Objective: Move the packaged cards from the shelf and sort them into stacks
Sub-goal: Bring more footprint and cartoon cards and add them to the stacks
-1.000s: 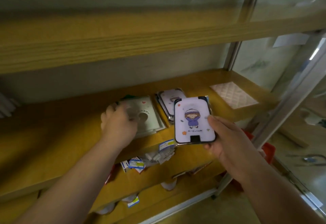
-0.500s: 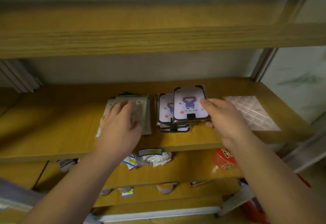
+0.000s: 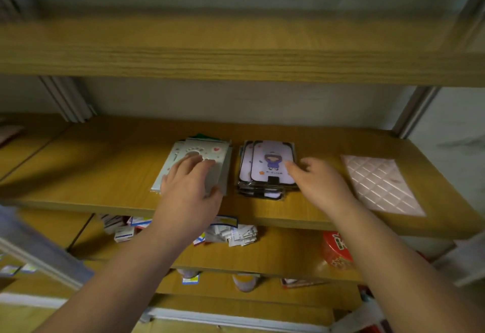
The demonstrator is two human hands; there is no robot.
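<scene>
Two stacks of packaged cards lie side by side on the middle wooden shelf (image 3: 105,175). The left stack is grey-green cards (image 3: 207,150) with a paw print and a red heart. My left hand (image 3: 189,188) lies flat on it, thumb against its right edge. The right stack holds purple cards (image 3: 271,149) with a cartoon figure, in glossy black-edged sleeves. The top purple card lies slightly askew on that stack. My right hand (image 3: 315,183) is beside it, fingertips touching the top card's right edge.
A pink quilted packet (image 3: 380,183) lies flat at the shelf's right end. An upper shelf board (image 3: 236,51) hangs low over the stacks. On the lower shelf sit loose small packets (image 3: 236,235) and a red container (image 3: 337,251). Metal uprights frame the shelf.
My right hand carried the purple card from in front of the shelf onto the purple stack and set it down. My left hand stayed on the grey-green stack.
</scene>
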